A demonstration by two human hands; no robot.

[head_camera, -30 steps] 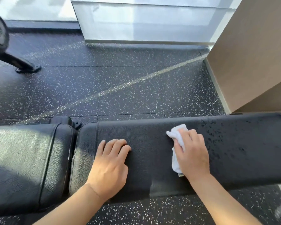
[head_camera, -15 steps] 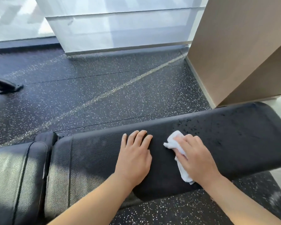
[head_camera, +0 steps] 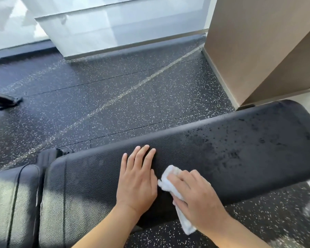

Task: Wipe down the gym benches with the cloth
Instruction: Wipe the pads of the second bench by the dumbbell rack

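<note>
A black padded gym bench (head_camera: 240,149) runs across the view, its right part speckled with wet drops. My right hand (head_camera: 195,199) holds a white cloth (head_camera: 168,178) under bent fingers and presses it onto the pad near the front edge. The cloth's tail hangs over that edge below my wrist. Just left of the cloth, my left hand (head_camera: 136,179) lies flat on the pad with its fingers straight. A second black pad (head_camera: 11,203) adjoins the bench at the far left.
Speckled black rubber floor (head_camera: 115,104) lies beyond the bench. A beige column (head_camera: 258,51) stands at the back right, close to the bench's far end. A frosted glass panel (head_camera: 115,24) is at the back and a black equipment foot (head_camera: 5,101) at the left.
My right hand has drawn the cloth left and toward the front edge. My left hand has slid right along the pad to lie beside the cloth. The view has shifted right.
</note>
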